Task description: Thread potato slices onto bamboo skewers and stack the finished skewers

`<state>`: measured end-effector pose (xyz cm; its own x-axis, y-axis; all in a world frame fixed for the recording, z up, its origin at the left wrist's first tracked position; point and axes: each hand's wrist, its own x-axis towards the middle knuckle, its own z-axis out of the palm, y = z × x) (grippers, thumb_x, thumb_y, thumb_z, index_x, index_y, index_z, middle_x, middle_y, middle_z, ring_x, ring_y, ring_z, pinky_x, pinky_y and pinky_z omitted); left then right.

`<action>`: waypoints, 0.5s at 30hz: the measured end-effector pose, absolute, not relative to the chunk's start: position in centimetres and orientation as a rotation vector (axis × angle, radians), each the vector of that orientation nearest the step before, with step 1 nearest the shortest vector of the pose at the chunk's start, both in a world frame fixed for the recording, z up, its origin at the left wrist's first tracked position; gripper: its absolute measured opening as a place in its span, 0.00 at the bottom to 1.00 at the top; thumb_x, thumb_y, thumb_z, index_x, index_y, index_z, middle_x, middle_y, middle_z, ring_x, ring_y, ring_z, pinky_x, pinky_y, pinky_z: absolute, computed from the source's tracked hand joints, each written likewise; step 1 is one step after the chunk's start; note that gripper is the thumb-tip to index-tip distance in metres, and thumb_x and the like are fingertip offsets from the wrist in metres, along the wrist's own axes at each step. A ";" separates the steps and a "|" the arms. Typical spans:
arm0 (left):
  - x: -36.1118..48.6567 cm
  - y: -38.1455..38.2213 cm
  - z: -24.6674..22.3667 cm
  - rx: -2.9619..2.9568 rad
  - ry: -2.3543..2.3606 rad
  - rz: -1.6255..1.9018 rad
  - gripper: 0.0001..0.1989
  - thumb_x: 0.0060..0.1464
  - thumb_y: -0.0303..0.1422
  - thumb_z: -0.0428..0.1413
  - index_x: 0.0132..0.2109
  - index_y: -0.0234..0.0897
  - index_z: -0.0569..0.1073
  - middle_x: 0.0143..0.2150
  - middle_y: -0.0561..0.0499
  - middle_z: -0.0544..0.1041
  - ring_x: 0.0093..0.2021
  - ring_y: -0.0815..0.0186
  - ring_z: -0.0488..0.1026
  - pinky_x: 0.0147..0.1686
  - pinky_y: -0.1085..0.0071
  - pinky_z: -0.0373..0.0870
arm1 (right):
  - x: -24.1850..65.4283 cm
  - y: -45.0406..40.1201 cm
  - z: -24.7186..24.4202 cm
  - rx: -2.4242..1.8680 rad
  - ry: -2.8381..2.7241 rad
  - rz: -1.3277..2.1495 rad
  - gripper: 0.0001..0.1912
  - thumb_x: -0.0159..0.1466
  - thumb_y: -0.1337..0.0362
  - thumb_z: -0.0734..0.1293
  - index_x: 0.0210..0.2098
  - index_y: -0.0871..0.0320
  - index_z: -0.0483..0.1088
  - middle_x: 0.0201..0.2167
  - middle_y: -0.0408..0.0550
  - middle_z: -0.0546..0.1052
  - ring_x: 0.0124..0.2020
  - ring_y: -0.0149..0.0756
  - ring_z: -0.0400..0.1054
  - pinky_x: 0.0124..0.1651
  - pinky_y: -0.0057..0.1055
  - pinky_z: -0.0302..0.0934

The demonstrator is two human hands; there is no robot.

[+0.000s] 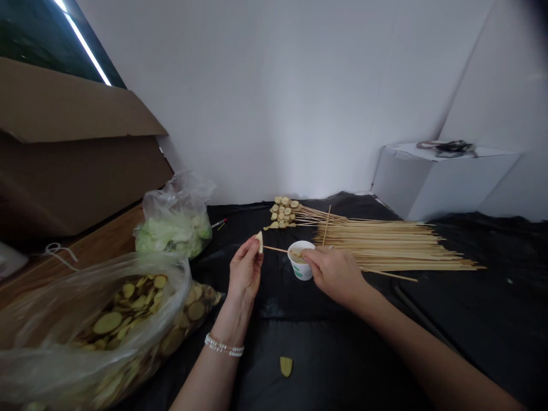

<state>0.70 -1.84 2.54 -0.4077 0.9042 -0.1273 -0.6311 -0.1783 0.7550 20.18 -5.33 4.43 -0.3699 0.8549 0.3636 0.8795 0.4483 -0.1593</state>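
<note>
My left hand [247,267] pinches a pale potato slice [260,242] edge-on between thumb and fingers. A thin wooden skewer [275,249] reaches from my right hand [336,275] to that slice; whether its tip has gone in, I cannot tell. My right fingers are closed round the skewer, just above a white paper cup [302,270] with cloudy contents. Behind the cup, finished skewers with potato slices [283,212] at their ends lie in a bunch. Many bare skewers [398,245] are spread to the right.
At the left stands a large clear bag of potato slices [107,322], with a bag of pale green vegetable pieces [173,228] behind it. One loose slice [286,366] lies on the black cover [342,359] near me. A cardboard box [77,182] and white box [445,177] flank the work area.
</note>
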 end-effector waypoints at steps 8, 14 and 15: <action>0.9 -1.8 2.2 0.481 0.931 1.841 0.07 0.44 0.16 0.60 0.30 0.30 0.78 0.30 0.48 0.79 0.28 0.73 0.74 0.31 0.79 0.71 | 19.9 -5.5 4.4 -1.490 -2.330 -0.080 0.13 0.65 0.66 0.56 0.40 0.52 0.72 0.34 0.44 0.77 0.33 0.34 0.69 0.29 0.28 0.48; 1.1 -1.7 2.0 0.513 0.933 1.854 0.08 0.40 0.18 0.64 0.30 0.31 0.78 0.31 0.48 0.80 0.30 0.72 0.75 0.33 0.78 0.72 | 19.7 -5.5 4.3 -1.507 -2.362 -0.053 0.14 0.66 0.65 0.55 0.42 0.52 0.72 0.36 0.46 0.77 0.34 0.35 0.70 0.31 0.28 0.51; 1.1 -1.7 2.0 0.509 0.935 1.850 0.08 0.40 0.18 0.64 0.30 0.31 0.78 0.31 0.48 0.80 0.30 0.72 0.75 0.32 0.79 0.72 | 19.7 -5.4 4.2 -1.505 -2.357 -0.044 0.15 0.66 0.65 0.55 0.42 0.52 0.71 0.36 0.46 0.77 0.34 0.35 0.70 0.31 0.28 0.51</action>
